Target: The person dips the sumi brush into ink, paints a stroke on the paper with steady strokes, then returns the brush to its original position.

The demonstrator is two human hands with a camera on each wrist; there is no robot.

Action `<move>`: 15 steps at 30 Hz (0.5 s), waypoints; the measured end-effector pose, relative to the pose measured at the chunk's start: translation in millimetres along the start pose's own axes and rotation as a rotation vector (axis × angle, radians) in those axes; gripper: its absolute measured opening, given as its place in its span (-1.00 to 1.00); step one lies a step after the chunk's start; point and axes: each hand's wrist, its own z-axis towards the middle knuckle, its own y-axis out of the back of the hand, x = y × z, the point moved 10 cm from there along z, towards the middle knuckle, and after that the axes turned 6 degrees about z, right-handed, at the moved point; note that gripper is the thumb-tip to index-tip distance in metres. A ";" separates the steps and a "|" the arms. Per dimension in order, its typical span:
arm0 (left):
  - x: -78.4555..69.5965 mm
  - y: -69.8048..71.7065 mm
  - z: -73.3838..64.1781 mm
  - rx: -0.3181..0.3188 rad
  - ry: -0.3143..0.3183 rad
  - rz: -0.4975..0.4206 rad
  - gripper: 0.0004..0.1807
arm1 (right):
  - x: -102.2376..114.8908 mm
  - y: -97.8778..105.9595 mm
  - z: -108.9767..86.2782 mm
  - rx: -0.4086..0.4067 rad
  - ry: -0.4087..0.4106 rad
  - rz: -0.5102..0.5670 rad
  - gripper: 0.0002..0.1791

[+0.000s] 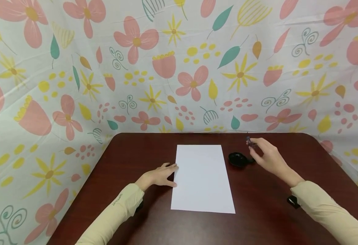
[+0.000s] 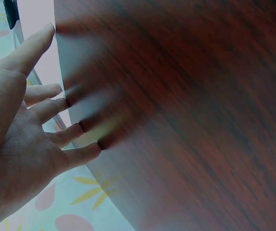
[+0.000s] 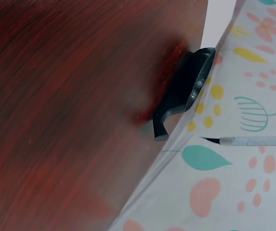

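In the head view, a blank white rectangular sheet of paper [image 1: 202,178] lies near the middle of a dark reddish-brown wood-grain table [image 1: 130,156]. At the sheet's nine o'clock, the left hand [image 1: 160,175] is spread wide, its fingers extended and apart, fingertips and thumb at the long edge of the paper; how firmly they press, I cannot tell. The left wrist view shows this same hand with palm visible and fingers fanned.

At two o'clock from the paper's centre sits a glossy black shallow dish with a short handle [image 1: 238,159], the handle pointing to about three o'clock. Beyond it, at the dish's three o'clock, the right hand [image 1: 269,158] is raised, thumb and fingers drawn narrow in a pinch on a slender brush with a black tip, metallic collar and pale shaft [image 3: 260,141]. In the right wrist view the brush enters from three o'clock, tip pointing to nine, apart from the dish.

Pale beige long sleeves [image 1: 323,204] cover both forearms, the left one bearing small dark lettering. A white cloth printed with pink, yellow and teal flowers and leaves [image 1: 166,85] hangs behind the table, from ten o'clock round to two.
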 end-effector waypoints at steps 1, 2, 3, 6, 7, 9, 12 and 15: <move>0.2 0.5 0.5 0.001 0.001 0.000 -0.16 | -2.2 0.7 0.7 -0.008 -0.016 0.011 -0.61; 0.3 1.5 0.8 0.001 0.001 -0.001 -0.16 | -4.7 1.6 1.4 -0.019 -0.035 0.024 -0.59; 0.5 2.5 1.1 0.000 0.003 -0.003 -0.16 | -7.4 2.3 2.0 -0.030 -0.055 0.037 -0.57; 0.8 5.4 1.3 -0.009 0.005 -0.009 -0.15 | -14.6 4.7 4.0 -0.071 -0.107 0.076 -0.56; 1.1 6.1 1.2 -0.012 0.008 -0.013 -0.15 | -16.8 5.7 4.2 -0.087 -0.122 0.089 -0.56; 1.4 6.7 1.2 -0.019 0.010 -0.019 -0.15 | -21.1 6.5 3.7 -0.112 -0.151 0.117 -0.58; 0.1 4.9 0.4 -0.018 0.003 -0.025 -0.16 | -25.4 6.5 0.4 -0.137 -0.181 0.155 -0.57; -1.3 3.2 -1.1 -0.014 -0.001 -0.028 -0.16 | -27.0 5.4 -3.3 -0.150 -0.191 0.173 -0.56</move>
